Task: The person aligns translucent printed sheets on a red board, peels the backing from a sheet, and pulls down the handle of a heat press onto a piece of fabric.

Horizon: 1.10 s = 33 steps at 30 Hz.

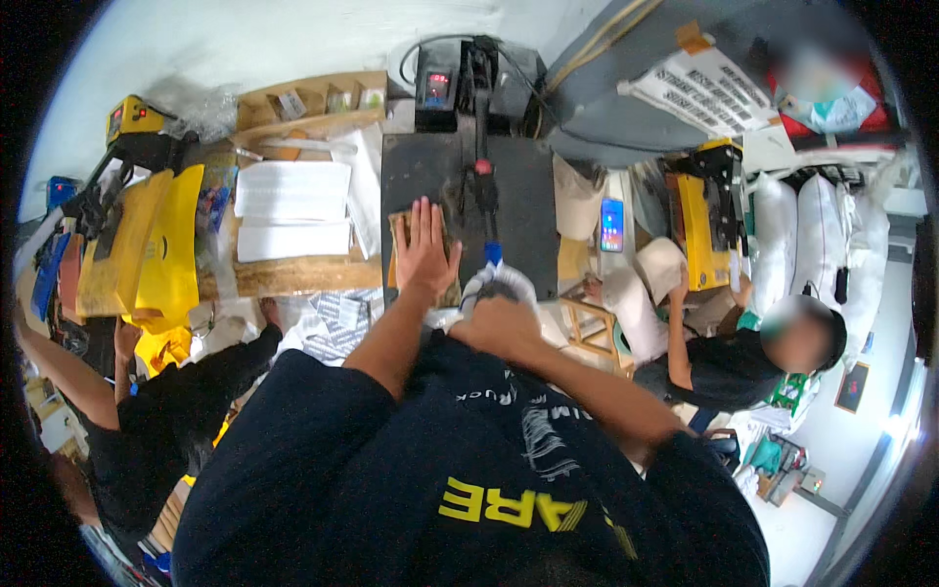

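Left grip (425,259) is lying open, palm down, on a worn brown pad (399,238) along the left side of the black plate (528,186). Right grip (501,318) is resting against a white curved piece (521,283) at the plate's near edge; its fingers are staying out of sight, so I cannot tell whether it is closing on that piece. Over the plate, a black lever (488,210) is pointing its blue tip (493,252) toward the piece. Behind the plate, a control box (436,90) is showing a lit red display. Left of the plate, white paper sheets (291,201) are lying on a wooden counter (293,282). Right of the plate, a smartphone (611,225) is glowing; farther right, a seated co-worker (719,367) is handling beige fabric (657,262).
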Each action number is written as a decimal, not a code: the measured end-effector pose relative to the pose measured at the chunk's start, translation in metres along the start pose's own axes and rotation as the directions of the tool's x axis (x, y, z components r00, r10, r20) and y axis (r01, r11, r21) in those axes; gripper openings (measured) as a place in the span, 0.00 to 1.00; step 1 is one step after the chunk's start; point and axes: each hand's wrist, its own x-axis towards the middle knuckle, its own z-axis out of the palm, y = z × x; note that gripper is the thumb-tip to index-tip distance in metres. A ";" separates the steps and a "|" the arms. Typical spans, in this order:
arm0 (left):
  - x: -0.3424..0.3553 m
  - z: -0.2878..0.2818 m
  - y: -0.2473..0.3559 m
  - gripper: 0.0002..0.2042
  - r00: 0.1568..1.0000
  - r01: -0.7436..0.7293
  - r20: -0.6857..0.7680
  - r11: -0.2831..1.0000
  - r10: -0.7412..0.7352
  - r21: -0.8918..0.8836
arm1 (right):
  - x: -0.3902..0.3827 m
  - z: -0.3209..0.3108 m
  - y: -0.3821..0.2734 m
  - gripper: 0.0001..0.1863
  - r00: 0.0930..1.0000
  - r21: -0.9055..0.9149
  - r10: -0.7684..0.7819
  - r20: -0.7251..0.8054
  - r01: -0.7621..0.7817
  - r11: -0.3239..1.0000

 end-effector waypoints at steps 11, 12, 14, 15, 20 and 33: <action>-0.003 0.020 -0.003 0.44 0.989 -0.104 -0.122 0.986 0.088 -0.134 | -0.047 -0.010 0.016 0.28 0.982 -0.093 -0.161 -0.096 0.152 0.984; -0.003 0.008 0.004 0.46 0.985 -0.105 -0.150 0.987 0.087 -0.119 | -0.039 0.002 0.025 0.28 0.951 -0.176 -0.212 -0.224 0.175 0.969; -0.006 -0.006 0.000 0.47 0.999 -0.046 -0.018 0.990 0.044 -0.135 | -0.061 -0.020 0.014 0.28 0.918 -0.196 -0.264 -0.297 0.212 0.957; -0.005 -0.012 -0.002 0.47 0.999 -0.014 0.044 0.989 0.020 -0.145 | -0.077 -0.040 0.005 0.28 0.897 -0.212 -0.290 -0.333 0.228 0.950; -0.030 -0.132 0.012 0.29 0.979 -0.025 -0.182 0.825 -0.095 -0.565 | -0.109 -0.107 -0.006 0.32 0.406 -0.397 -0.405 -0.819 0.107 0.911; -0.191 0.008 -0.081 0.17 0.701 0.219 -0.117 0.368 -0.704 -0.904 | -0.096 -0.170 -0.011 0.27 -0.318 -0.635 -0.587 -0.745 0.068 0.769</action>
